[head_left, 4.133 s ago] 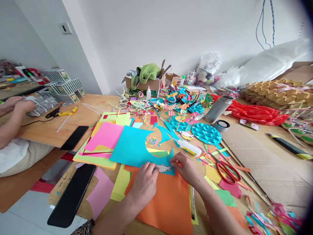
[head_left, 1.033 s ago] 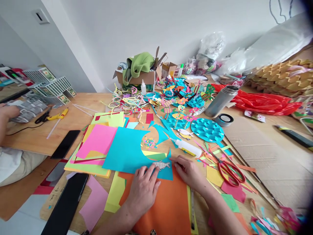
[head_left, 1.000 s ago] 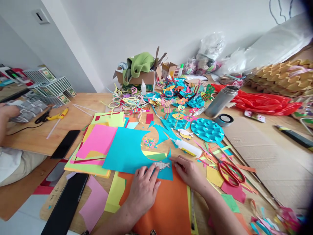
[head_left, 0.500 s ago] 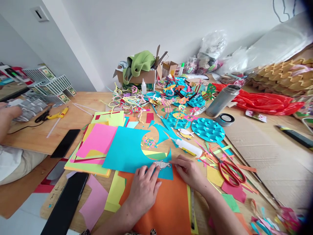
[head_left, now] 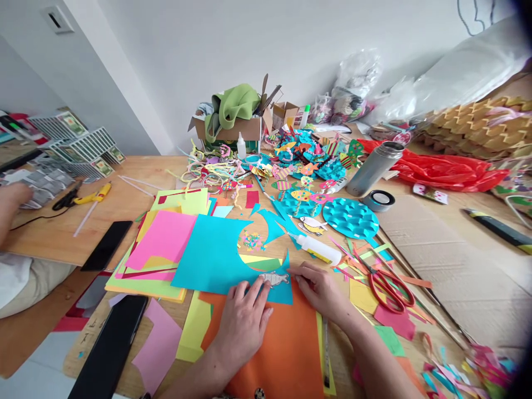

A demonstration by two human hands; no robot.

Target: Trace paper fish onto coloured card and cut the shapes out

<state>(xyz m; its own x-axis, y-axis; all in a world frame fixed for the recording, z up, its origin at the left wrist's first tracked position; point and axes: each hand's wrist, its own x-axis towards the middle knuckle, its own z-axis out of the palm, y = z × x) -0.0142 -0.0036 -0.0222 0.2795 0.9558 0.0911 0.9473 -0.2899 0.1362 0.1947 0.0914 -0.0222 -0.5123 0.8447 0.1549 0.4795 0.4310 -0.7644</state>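
Probably the small grey paper fish [head_left: 275, 279] could slide or turn, because it lies flat on the blue paper sheet [head_left: 208, 249] and only the left hand [head_left: 241, 318] touches it, near the head, with fingers loosely spread. The right hand [head_left: 318, 285] has thumb and index finger narrow, close to the tail; whether they grip the sheet's edge, I cannot tell. A strong pull there could tear the thin curved blue tip [head_left: 286, 260] just beyond these fingers, or shift the sheet over the orange paper [head_left: 274, 343] below.
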